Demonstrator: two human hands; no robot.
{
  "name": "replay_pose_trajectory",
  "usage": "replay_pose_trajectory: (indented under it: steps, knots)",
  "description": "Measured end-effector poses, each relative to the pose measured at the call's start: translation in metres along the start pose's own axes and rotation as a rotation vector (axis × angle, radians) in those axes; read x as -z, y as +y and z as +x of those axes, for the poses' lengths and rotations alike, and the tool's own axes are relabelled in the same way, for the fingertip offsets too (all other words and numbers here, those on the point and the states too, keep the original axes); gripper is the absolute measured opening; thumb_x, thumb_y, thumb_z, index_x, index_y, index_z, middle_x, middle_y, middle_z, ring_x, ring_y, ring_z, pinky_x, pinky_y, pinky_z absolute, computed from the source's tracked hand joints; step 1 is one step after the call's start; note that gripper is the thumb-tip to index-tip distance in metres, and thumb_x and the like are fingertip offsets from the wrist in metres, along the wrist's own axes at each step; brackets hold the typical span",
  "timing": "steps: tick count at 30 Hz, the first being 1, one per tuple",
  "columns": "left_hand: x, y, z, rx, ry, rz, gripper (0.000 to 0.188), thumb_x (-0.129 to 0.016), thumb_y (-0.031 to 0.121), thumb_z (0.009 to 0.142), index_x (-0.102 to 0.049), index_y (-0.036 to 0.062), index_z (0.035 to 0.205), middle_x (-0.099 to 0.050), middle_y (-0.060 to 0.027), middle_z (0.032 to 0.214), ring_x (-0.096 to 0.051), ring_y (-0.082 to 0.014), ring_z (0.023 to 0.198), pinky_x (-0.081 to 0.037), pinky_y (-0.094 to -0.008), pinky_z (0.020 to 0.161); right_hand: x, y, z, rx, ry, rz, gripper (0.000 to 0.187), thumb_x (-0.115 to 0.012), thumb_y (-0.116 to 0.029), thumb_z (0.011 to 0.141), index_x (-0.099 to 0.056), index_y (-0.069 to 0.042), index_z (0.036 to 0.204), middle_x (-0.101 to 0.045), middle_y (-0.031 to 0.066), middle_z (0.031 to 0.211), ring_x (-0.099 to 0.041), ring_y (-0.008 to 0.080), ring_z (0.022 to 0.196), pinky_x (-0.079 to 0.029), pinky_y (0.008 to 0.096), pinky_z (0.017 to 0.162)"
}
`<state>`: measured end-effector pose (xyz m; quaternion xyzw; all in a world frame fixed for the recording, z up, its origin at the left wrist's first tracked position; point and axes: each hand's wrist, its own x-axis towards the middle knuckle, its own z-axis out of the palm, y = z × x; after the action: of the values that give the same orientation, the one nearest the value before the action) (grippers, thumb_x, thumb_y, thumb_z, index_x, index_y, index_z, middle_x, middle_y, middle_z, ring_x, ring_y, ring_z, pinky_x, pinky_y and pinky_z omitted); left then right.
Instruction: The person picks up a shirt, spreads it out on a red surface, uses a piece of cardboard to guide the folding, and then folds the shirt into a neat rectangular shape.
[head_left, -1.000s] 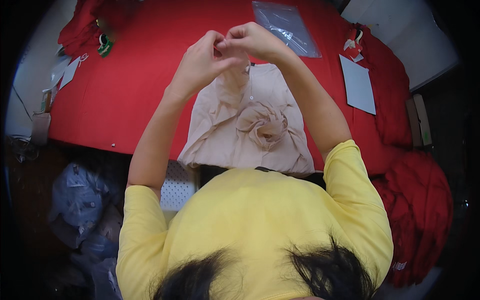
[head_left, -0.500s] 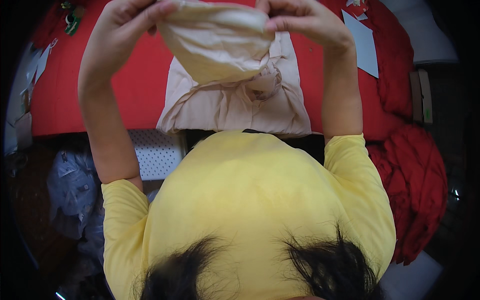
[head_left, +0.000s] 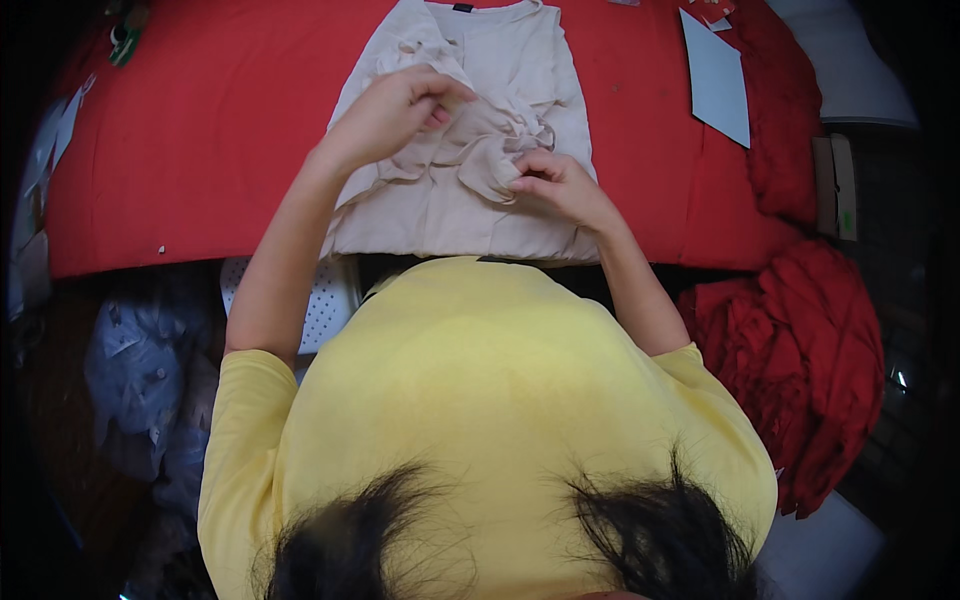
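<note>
A sleeveless-looking cream garment (head_left: 450, 222) lies on a red-covered table in front of me, its neckline with a small black label at the far end. Its middle is bunched into loose folds and a gathered strip. Over the left part of these folds hovers my left hand (head_left: 395, 112), loosely curled, the index finger reaching out and no cloth seen in its fingers. My right hand (head_left: 565, 187) pinches a folded edge of the cloth between thumb and fingers at the right of the bunch.
The red table cover (head_left: 200, 150) spreads on both sides. A white sheet (head_left: 715, 78) lies at the right. Red fabric (head_left: 810, 360) hangs heaped beside the table's right end. Below the left edge are a white perforated surface (head_left: 335, 305) and bluish plastic bags (head_left: 140, 370).
Both hands have come down and nearer from the table's far side, where they held up part of the garment. That cloth now lies on the table, and my left hand has let go.
</note>
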<state>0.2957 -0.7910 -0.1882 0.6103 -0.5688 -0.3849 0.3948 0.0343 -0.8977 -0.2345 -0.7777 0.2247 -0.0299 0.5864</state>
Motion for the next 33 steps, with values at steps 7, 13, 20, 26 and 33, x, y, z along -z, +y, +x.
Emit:
replay_pose_trajectory:
  steps: [7,13,20,26,33]
  knots:
    - [-0.007,0.011,-0.002,0.173,0.152,-0.019,0.032,-0.043,0.005,0.098,-0.059,0.012,0.125,-0.061,-0.0044,0.093,-0.058,-0.009,0.073,-0.051,-0.0241,0.071,0.047,0.008,-0.064,-0.244,-0.017,0.232,0.025,-0.066,-0.005,0.084,-0.066,0.003,0.108,-0.067,0.003,0.097,-0.058,0.0104,0.09,-0.045,0.0257,0.083]
    - [-0.014,0.024,-0.01,0.131,0.164,-0.024,0.02,-0.045,0.004,0.096,-0.059,0.006,0.109,-0.061,-0.0053,0.089,-0.059,-0.0108,0.072,-0.05,-0.0256,0.07,0.045,0.013,-0.079,-0.291,-0.022,0.109,0.018,-0.067,-0.007,0.083,-0.065,0.002,0.098,-0.065,0.0033,0.091,-0.057,0.0118,0.089,-0.044,0.0284,0.086]
    - [-0.04,0.044,-0.019,-0.269,-0.016,0.138,0.018,-0.066,0.008,0.083,-0.063,0.001,0.099,-0.062,-0.0113,0.092,-0.063,-0.0207,0.078,-0.05,-0.0281,0.069,0.023,-0.062,-0.039,0.26,0.212,-0.462,0.012,-0.068,-0.006,0.081,-0.065,0.0,0.092,-0.054,0.0076,0.105,-0.054,0.0214,0.095,-0.046,0.0309,0.082]
    - [-0.033,0.054,-0.037,-0.097,0.112,0.232,0.026,-0.076,0.012,0.075,-0.06,-0.0011,0.091,-0.061,-0.0092,0.085,-0.062,-0.0181,0.075,-0.049,-0.0296,0.065,-0.002,-0.095,0.002,0.411,0.18,-0.461,0.018,-0.069,-0.009,0.082,-0.059,-0.003,0.096,-0.057,0.0081,0.102,-0.053,0.0227,0.094,-0.046,0.0335,0.081]
    - [0.006,0.048,-0.071,-0.064,0.332,0.236,0.016,-0.07,-0.001,0.074,-0.058,-0.0027,0.084,-0.062,-0.0092,0.08,-0.062,-0.0167,0.071,-0.05,-0.0274,0.067,-0.014,-0.075,0.007,0.315,0.066,-0.522,0.025,-0.068,-0.01,0.083,-0.06,-0.006,0.106,-0.06,0.0082,0.093,-0.054,0.0225,0.094,-0.043,0.0345,0.083]
